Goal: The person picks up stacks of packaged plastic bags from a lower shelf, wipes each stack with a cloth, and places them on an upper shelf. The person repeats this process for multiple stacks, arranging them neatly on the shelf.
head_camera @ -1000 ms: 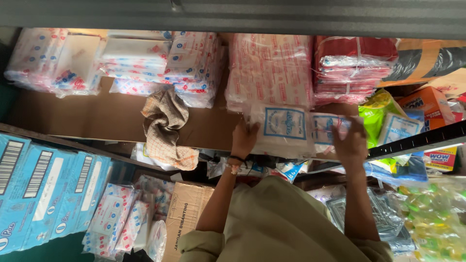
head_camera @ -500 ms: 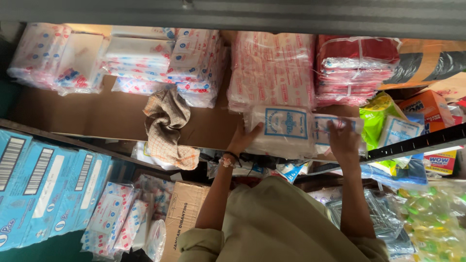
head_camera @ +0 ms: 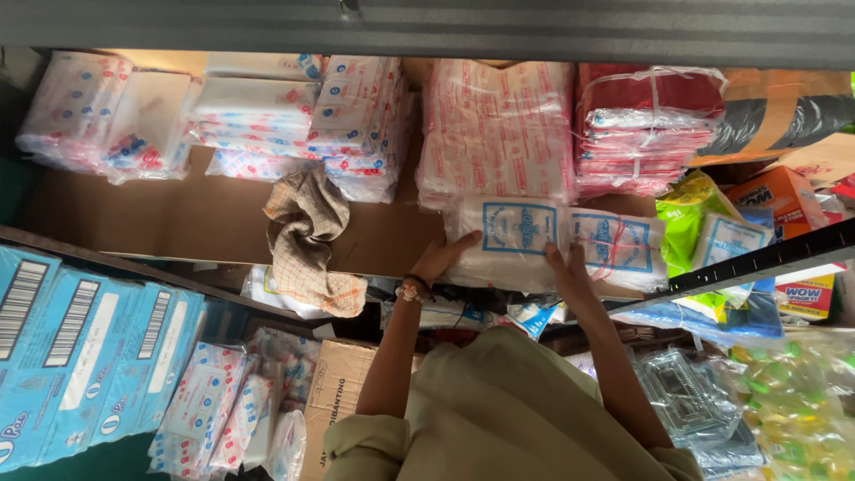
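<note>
In the head view, the left hand [head_camera: 443, 258] grips the left edge of a clear bag bundle [head_camera: 517, 240] on the cardboard-lined shelf [head_camera: 178, 223]. The right hand [head_camera: 567, 270] presses flat on its front, fingers spread. A checked cloth [head_camera: 307, 236] lies just left, and a red-printed stack [head_camera: 499, 129] stands behind.
</note>
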### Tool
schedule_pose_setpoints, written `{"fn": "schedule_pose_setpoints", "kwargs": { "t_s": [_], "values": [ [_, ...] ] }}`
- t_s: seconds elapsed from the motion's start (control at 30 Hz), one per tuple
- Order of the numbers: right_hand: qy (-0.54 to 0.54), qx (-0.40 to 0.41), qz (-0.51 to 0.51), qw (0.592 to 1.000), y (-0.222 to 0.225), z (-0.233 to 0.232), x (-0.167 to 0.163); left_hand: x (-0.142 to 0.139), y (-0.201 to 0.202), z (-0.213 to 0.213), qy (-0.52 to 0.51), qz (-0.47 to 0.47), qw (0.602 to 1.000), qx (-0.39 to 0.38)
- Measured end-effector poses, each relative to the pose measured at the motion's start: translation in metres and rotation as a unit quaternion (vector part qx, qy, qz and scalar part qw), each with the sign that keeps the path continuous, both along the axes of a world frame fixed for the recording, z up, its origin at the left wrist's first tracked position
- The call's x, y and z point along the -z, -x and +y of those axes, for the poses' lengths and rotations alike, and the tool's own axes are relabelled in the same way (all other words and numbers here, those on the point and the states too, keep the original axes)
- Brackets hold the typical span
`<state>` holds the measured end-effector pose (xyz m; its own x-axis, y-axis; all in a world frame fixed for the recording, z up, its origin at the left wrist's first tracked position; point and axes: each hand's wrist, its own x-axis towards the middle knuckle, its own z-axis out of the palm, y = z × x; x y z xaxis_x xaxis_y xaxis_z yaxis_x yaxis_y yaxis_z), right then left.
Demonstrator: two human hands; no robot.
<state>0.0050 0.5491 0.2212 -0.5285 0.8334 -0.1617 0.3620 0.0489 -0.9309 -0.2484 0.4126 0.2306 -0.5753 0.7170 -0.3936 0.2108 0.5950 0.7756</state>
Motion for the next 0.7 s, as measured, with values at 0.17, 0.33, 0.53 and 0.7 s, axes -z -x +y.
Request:
{"fn": "schedule_pose_setpoints", "kwargs": {
  "t_s": [0.17,0.33,0.53,0.7],
  "values": [
    [0.154,0.056,0.043,0.986,-0.001,-0.015,-0.004,0.001,-0.007,-0.007,-0.098,-0.141,0.985,0.001],
    [0.113,0.054,0.077,0.989,-0.005,-0.037,-0.021,-0.010,-0.017,-0.022,-0.199,-0.162,0.966,0.024],
    [0.041,0.069,0.029,0.996,-0.037,-0.036,-0.037,-0.054,-0.035,-0.033,-0.289,-0.240,0.922,0.090],
    [-0.040,0.104,0.071,0.991,-0.070,-0.005,-0.095,-0.067,-0.063,0.018,-0.218,-0.189,0.947,0.142]
  ]
}}
